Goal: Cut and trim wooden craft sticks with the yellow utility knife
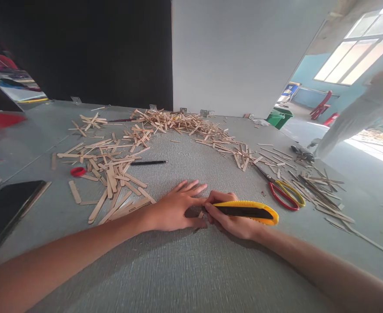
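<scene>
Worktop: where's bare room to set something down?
Two patches on the worktop: the near stretch, this side of the left hand and right hand; and the mostly bare middle beyond them, bordered by the black pen and the arc of wooden sticks. Crowded: back, left around the red ring, right past the scissors.

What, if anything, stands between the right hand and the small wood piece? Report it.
Nothing visible: the right hand, gripping the yellow knife, is right beside the small wood piece, near the left hand. Whether they touch is unclear.
</scene>
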A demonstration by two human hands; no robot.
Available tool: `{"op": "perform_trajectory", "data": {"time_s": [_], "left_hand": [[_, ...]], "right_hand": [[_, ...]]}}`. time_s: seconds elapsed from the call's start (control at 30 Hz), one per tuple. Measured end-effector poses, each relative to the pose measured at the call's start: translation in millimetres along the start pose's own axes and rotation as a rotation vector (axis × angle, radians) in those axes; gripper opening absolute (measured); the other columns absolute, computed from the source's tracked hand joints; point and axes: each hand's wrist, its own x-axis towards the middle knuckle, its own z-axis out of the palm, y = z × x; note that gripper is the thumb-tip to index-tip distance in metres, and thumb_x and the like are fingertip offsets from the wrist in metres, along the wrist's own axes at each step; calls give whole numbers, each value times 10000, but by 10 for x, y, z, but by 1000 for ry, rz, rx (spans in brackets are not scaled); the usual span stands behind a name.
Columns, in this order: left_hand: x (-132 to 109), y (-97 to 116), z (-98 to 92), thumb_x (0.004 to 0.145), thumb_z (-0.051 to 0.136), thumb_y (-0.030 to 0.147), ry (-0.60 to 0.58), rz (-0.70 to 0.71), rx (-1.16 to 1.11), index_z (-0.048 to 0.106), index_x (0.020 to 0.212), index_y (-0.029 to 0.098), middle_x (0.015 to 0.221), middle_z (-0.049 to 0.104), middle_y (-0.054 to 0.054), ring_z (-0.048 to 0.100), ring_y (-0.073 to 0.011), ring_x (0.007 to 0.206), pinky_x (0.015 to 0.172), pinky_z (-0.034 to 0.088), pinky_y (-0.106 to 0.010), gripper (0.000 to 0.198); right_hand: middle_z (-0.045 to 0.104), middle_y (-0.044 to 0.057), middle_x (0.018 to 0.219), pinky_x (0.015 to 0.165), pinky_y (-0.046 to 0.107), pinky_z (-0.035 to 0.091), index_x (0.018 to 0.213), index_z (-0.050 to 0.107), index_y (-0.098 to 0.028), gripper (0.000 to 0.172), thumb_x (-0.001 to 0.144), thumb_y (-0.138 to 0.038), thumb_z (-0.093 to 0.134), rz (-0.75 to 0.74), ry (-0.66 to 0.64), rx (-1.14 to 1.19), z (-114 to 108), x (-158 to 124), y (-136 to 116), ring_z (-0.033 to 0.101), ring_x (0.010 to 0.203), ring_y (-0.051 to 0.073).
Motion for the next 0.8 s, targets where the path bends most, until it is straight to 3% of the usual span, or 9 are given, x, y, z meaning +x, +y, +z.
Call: {"op": "perform_trajectory", "data": {"time_s": [0.23, 0.5, 0.8], "left_hand": [[14, -17, 12, 954, 699, 603, 11, 14, -20, 511, 1551, 432, 1755, 216, -30, 137, -359, 1630, 1304, 121, -620, 649], [-6, -17, -40, 960, 623, 696, -47, -16, -84, 484, 1547, 500, 1773, 130, 26, 49, -361, 1639, 1299, 99, -639, 634], [2, 5, -47, 986, 670, 568, -39, -11, -34, 483, 1551, 485, 1769, 156, -3, 85, -327, 1640, 1306, 106, -601, 602]], "right_hand": [[582, -55, 615, 684, 300, 439, 830, 568, -230, 317, 1072, -429, 514, -81, 34, -113, 11, -1, 14, 508, 533, 108], [545, -39, 688, 639, 300, 397, 825, 534, -235, 296, 1074, -390, 492, -188, 17, -160, 19, -11, 22, 468, 589, 129], [581, -52, 620, 639, 314, 413, 779, 523, -239, 307, 1073, -323, 499, -197, 11, -158, 8, 5, -1, 524, 535, 123]]}}
